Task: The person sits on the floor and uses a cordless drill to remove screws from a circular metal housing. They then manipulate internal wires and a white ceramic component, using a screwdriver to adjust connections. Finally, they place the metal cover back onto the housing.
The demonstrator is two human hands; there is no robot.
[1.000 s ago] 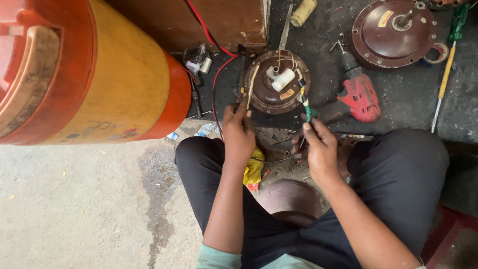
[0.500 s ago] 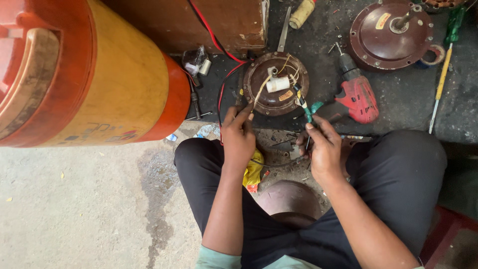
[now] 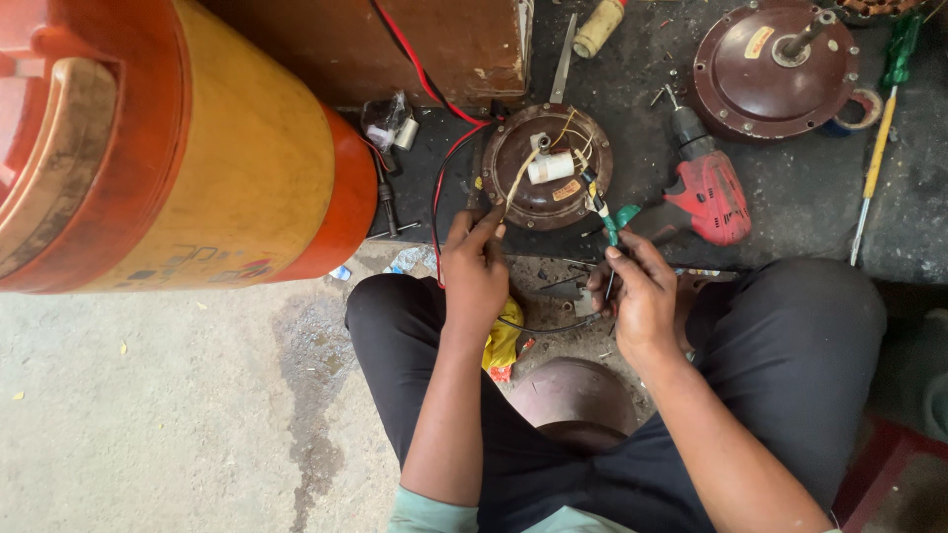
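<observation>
On the left of the floor sits the big orange-and-yellow drum (image 3: 168, 148), then the spare brown motor cover (image 3: 775, 69) top right, then the red drill (image 3: 709, 192). Between them, just ahead of my knees, lies the round brown fan motor (image 3: 546, 166), with a white capacitor (image 3: 551, 167) on its top. Judgement: the wiring work goes best with the lead held taut and the tool tip kept steady on one terminal, clear of neighbouring wires. My left hand (image 3: 477, 271) pinches a pale wire (image 3: 518, 178) between thumb and forefinger, other fingers curled. My right hand (image 3: 640, 296) is closed around a green-handled tool (image 3: 614, 225), its tip at the motor's edge. Red wires (image 3: 444, 163) run alongside.
</observation>
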